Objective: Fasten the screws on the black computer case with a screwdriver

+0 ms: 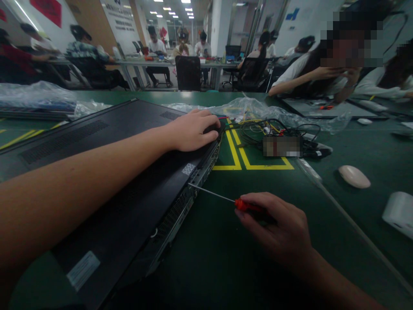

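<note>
A black computer case (129, 172) lies on its side, its rear panel (180, 211) with ports and vents facing right. My left hand (196, 131) rests on top near the rear edge, thumb apart and fingers slightly bent by the far corner. My right hand (277, 224) is closed around the red and black handle of a screwdriver (213, 194). The thin shaft points left, and its tip meets the rear edge of the case near a small printed label (188, 168). Whether a screw sits at the tip cannot be made out.
The green table (325, 206) carries yellow tape lines (267, 167). Behind the case are tangled cables (280, 129) and clear plastic wrap (245, 105). To the right lie a pale computer mouse (354, 177) and a white object (400, 215). Another person (309, 77) sits across.
</note>
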`<state>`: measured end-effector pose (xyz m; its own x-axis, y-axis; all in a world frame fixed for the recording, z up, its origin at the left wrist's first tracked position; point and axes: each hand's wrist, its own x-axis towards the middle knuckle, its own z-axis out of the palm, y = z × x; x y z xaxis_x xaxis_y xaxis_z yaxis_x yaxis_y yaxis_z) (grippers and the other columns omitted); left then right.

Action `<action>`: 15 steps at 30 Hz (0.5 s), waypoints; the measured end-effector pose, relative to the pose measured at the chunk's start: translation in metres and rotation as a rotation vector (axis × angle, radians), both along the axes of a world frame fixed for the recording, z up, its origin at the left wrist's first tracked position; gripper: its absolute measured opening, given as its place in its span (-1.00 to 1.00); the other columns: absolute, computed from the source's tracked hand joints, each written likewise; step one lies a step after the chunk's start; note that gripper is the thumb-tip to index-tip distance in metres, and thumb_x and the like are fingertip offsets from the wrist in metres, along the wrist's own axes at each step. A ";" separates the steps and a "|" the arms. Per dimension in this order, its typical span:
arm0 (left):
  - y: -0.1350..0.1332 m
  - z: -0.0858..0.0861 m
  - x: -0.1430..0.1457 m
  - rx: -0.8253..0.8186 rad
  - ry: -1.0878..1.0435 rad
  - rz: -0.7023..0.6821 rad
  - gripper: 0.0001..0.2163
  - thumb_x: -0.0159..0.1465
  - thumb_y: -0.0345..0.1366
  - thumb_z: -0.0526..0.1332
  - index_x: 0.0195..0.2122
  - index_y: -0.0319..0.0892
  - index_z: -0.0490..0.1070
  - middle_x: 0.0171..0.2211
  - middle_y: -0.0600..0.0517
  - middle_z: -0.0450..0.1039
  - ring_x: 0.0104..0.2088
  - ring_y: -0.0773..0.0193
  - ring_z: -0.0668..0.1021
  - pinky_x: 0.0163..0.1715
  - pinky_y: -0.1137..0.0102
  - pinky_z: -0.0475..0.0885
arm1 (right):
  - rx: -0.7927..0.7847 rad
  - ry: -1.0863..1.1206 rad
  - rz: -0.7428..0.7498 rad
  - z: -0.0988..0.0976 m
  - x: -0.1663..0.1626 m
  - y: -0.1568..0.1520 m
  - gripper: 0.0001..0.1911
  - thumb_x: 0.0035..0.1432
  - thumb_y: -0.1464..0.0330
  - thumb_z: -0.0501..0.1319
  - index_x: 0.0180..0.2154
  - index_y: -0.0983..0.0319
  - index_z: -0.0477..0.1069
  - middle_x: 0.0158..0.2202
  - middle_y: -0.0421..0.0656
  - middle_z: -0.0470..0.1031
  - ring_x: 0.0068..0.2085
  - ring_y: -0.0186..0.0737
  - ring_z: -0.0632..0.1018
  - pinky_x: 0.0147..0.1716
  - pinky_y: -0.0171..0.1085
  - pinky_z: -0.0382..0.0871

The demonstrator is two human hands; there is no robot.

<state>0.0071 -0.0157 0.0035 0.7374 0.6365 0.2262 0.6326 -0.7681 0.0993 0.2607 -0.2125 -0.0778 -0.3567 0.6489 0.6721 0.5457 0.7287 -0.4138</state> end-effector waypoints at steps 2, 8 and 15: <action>0.000 0.000 0.000 -0.001 0.001 0.001 -0.56 0.51 -0.09 0.03 0.24 -0.16 0.50 0.23 -0.19 0.52 0.27 -0.13 0.51 0.40 -0.02 0.30 | 0.006 -0.002 -0.003 0.000 0.000 0.000 -0.82 0.38 0.46 0.39 0.00 0.23 0.58 -0.19 -0.15 0.76 -0.28 -0.28 0.75 -0.27 -0.36 0.66; 0.000 0.000 -0.001 0.009 -0.003 -0.006 -0.57 0.51 -0.08 0.03 0.23 -0.15 0.50 0.20 -0.18 0.53 0.27 -0.10 0.52 0.41 -0.01 0.31 | 0.006 -0.001 -0.010 0.002 0.001 0.000 -0.82 0.38 0.45 0.40 0.00 0.25 0.60 -0.19 -0.13 0.76 -0.28 -0.26 0.76 -0.25 -0.35 0.68; -0.001 0.001 0.000 0.001 0.002 -0.008 -0.56 0.51 -0.08 0.02 0.22 -0.17 0.51 0.20 -0.19 0.54 0.26 -0.10 0.53 0.40 -0.01 0.32 | 0.008 -0.001 -0.003 0.006 -0.002 0.000 -0.84 0.44 0.41 0.37 -0.01 0.33 0.65 -0.20 -0.06 0.76 -0.26 -0.24 0.76 -0.26 -0.36 0.67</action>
<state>0.0073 -0.0165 0.0041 0.7428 0.6303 0.2256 0.6265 -0.7733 0.0976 0.2589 -0.2124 -0.0721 -0.3555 0.6444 0.6770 0.5479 0.7305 -0.4076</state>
